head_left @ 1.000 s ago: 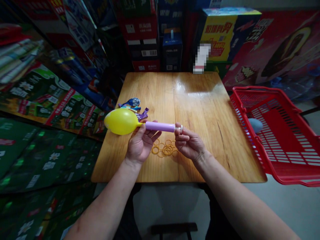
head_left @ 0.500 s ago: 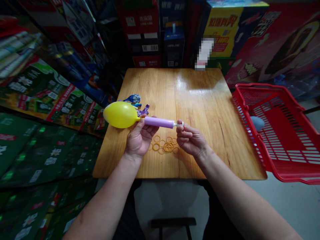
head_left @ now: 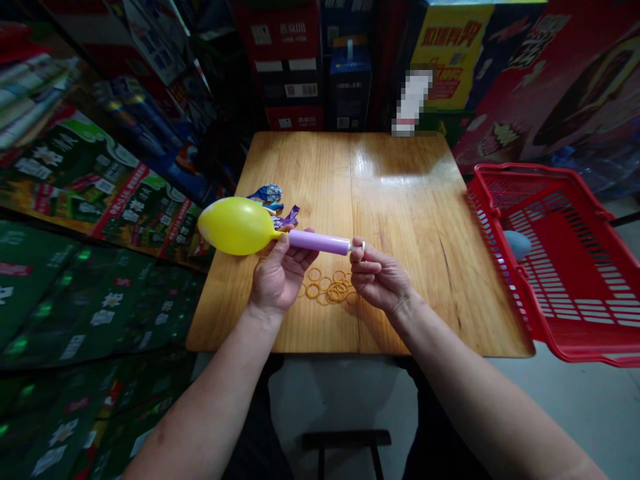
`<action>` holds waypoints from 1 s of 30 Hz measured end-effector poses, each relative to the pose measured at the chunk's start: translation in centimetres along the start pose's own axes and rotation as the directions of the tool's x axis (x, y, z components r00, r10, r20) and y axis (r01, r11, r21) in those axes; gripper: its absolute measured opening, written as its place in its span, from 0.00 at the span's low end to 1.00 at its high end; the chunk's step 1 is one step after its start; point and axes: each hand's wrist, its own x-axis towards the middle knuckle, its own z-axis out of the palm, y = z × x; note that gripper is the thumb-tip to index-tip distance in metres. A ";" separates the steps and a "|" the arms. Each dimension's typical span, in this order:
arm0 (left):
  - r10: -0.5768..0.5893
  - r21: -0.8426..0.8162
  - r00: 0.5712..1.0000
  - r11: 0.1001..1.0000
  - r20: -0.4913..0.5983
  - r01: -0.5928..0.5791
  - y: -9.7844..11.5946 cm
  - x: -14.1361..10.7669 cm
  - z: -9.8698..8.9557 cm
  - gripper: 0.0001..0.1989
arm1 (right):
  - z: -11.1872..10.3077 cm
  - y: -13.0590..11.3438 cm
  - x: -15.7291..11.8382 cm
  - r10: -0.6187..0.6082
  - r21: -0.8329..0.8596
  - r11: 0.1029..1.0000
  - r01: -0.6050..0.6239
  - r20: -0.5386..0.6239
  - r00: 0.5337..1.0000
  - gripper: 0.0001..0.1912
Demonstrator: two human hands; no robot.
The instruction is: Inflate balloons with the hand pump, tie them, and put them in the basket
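A yellow balloon (head_left: pixel 236 226), partly inflated, sits with its neck over the nozzle end of a purple balloon pump (head_left: pixel 320 242). My left hand (head_left: pixel 280 273) is closed around that end, thumb on the balloon's neck and fingers under the pump barrel. The pump's white pull handle is pinched in my right hand (head_left: pixel 377 273), close to the barrel's end. Below the pump lie several orange rubber bands (head_left: pixel 337 290) on the wooden table (head_left: pixel 405 233). Behind the yellow balloon, flat blue balloons (head_left: pixel 267 193) and a purple balloon (head_left: pixel 290 217) lie on the tabletop, partly hidden.
To the right of the table stands a red shopping basket (head_left: pixel 590 267) with a blue-grey balloon (head_left: pixel 517 245) in it. Stacked green cartons (head_left: pixel 100 313) line the left side. Boxes (head_left: pixel 293 67) rise behind the table's far edge. A dark stool (head_left: pixel 346 439) shows below.
The pump handle has moved in toward the barrel, so less of the rod shows. The yellow balloon looks slightly larger and reaches further left.
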 end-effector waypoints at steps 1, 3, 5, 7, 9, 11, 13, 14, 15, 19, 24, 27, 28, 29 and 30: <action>0.009 -0.001 1.000 1.000 0.002 -0.009 0.5 0.2 -0.1 0.12 | 0.0 -0.5 -0.2 0.000 -0.011 1.000 0.000 0.005 1.000 0.06; 0.048 0.000 0.999 0.999 -0.002 -0.048 1.6 0.7 -0.4 0.11 | 0.0 -1.5 -0.8 -0.035 -0.031 0.999 0.035 0.001 0.999 0.08; 0.103 0.003 0.994 0.995 -0.030 -0.103 2.5 0.9 -0.6 0.11 | 0.0 -2.1 -1.2 -0.096 -0.053 0.994 0.096 -0.009 0.995 0.10; 0.121 0.010 0.991 0.993 -0.048 -0.121 2.4 0.8 -0.7 0.13 | 0.0 -1.9 -1.3 -0.117 -0.075 0.990 0.116 -0.012 0.993 0.10; 0.075 0.020 0.996 0.997 -0.040 -0.075 1.6 0.4 -0.7 0.14 | -0.1 -0.9 -1.0 -0.074 -0.080 0.994 0.073 -0.008 0.997 0.07; 0.019 0.024 0.999 1.000 -0.029 -0.018 0.3 0.1 -0.6 0.14 | -0.2 0.3 -0.5 -0.029 -0.061 0.998 0.028 -0.003 1.000 0.04; -0.007 0.018 1.000 1.000 -0.030 0.008 -0.4 0.0 -0.4 0.12 | -0.1 0.8 -0.2 -0.017 -0.034 0.999 0.017 -0.001 1.000 0.05; -0.010 0.013 0.999 1.000 -0.030 0.011 -0.5 0.1 -0.4 0.11 | -0.1 0.8 -0.1 -0.017 -0.025 1.000 0.017 -0.001 1.000 0.06; -0.009 0.007 1.000 1.000 -0.028 0.009 -0.3 0.2 -0.4 0.11 | -0.1 0.5 -0.2 -0.017 -0.019 1.000 0.017 0.002 1.000 0.07; 0.076 -0.001 0.996 0.997 -0.046 -0.076 1.9 1.1 -0.5 0.09 | -0.1 -1.6 -1.0 -0.063 -0.019 0.998 0.064 0.049 0.997 0.10; 0.100 0.005 0.992 0.995 -0.073 -0.100 1.7 0.6 -0.3 0.11 | -0.4 -1.6 -1.0 -0.088 -0.057 0.994 0.092 0.060 0.994 0.07; -0.002 0.012 1.000 1.000 -0.018 0.002 0.0 -0.1 0.1 0.12 | -0.4 -0.5 -0.5 -0.033 -0.027 0.999 0.034 0.039 0.999 0.05; -0.016 0.008 1.000 1.000 -0.006 0.016 -0.5 -0.3 0.2 0.12 | -0.4 -0.3 -0.4 -0.027 -0.016 1.000 0.027 0.036 0.999 0.05; -0.019 0.000 1.000 1.000 0.002 0.019 -0.7 -0.4 0.3 0.12 | -0.3 -0.2 -0.4 -0.026 -0.005 1.000 0.026 0.036 0.999 0.05; -0.017 -0.008 1.000 1.000 0.005 0.017 -0.8 -0.3 0.3 0.12 | -0.3 -0.1 -0.4 -0.027 0.003 1.000 0.027 0.039 0.999 0.05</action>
